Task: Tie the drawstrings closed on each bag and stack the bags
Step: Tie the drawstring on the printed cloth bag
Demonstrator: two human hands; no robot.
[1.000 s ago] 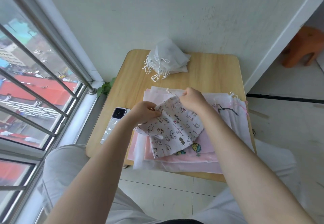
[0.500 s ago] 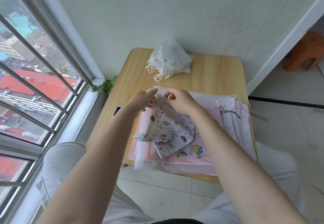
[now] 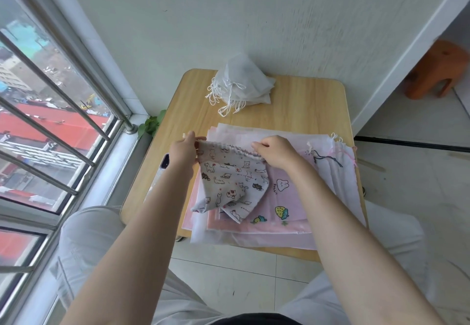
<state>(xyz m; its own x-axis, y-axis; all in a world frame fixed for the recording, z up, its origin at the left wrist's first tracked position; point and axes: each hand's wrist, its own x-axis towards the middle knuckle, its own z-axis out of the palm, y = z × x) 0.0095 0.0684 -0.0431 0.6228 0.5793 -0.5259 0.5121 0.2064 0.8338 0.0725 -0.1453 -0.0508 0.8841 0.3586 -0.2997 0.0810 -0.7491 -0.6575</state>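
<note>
Left hand (image 3: 183, 149) and right hand (image 3: 276, 152), fingers clamped on the cat-print bag's (image 3: 230, 180) gathered mouth over the bench (image 3: 300, 106); steady opposing tension should cinch the drawstring evenly.

Left hand (image 3: 183, 150): we held it out from a bare forearm, fingers pinched shut, thumb on top.
Right hand (image 3: 276, 151): we reached it forward alongside, knuckles up, fingertips closed in a pinch.
</note>
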